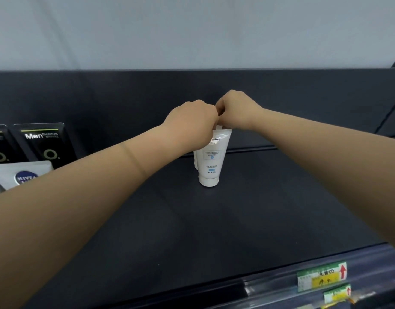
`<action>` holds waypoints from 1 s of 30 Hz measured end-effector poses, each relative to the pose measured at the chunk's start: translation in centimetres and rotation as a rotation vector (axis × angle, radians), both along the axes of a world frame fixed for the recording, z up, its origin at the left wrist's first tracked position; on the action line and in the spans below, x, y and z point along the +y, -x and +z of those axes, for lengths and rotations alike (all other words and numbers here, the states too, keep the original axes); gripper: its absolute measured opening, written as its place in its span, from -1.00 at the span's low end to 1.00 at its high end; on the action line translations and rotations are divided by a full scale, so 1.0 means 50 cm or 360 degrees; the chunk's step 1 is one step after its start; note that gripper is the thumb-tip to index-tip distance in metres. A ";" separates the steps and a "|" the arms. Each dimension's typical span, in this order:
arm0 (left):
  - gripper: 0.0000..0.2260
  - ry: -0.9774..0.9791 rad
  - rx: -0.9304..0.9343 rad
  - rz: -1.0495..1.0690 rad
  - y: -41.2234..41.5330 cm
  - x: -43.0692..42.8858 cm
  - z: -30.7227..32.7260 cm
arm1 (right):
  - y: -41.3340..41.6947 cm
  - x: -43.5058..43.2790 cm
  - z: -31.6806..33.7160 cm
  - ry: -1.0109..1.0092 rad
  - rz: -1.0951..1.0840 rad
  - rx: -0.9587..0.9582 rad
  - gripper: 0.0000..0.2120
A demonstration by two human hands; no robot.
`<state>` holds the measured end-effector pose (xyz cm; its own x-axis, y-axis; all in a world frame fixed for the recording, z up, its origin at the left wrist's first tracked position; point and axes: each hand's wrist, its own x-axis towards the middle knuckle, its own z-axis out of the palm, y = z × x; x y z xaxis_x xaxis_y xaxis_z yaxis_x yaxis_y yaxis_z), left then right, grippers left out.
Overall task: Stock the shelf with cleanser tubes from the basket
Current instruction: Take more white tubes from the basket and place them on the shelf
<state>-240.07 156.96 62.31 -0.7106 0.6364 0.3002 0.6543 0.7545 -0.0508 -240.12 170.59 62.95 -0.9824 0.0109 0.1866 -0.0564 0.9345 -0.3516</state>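
black tubes [39, 141] marked "men" and a grey tube [22, 175] reading "nivea" stand far left on the matte dark shelf [259, 208]. yellow-green price labels [321, 278] sit on its front edge. mid-shelf, a smooth white tube [211, 157] stands cap-down, with a second tube [195, 163] just behind it. the left hand [192, 121] curls round its flat top. the right hand [236, 108] is curled beside it, its grip hidden.

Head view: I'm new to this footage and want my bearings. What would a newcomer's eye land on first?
A white cleanser tube stands cap-down in the middle of the dark shelf, with the left hand gripping its top and the right hand curled close beside it. At far left, black Mentholatum tubes stand behind a grey Nivea pack. Yellow-green price labels sit on the shelf's front edge, lower right.
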 end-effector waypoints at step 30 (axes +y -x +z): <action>-0.64 -0.0009 0.0306 0.0107 -0.191 -0.117 -0.028 | -0.198 -0.048 -0.003 -0.0328 0.0090 0.0142 -0.48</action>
<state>-230.53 151.10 60.90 -0.6805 0.5874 0.4380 0.5813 0.7967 -0.1654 -230.24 168.17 62.79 -0.9599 -0.0909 0.2653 -0.1330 0.9805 -0.1450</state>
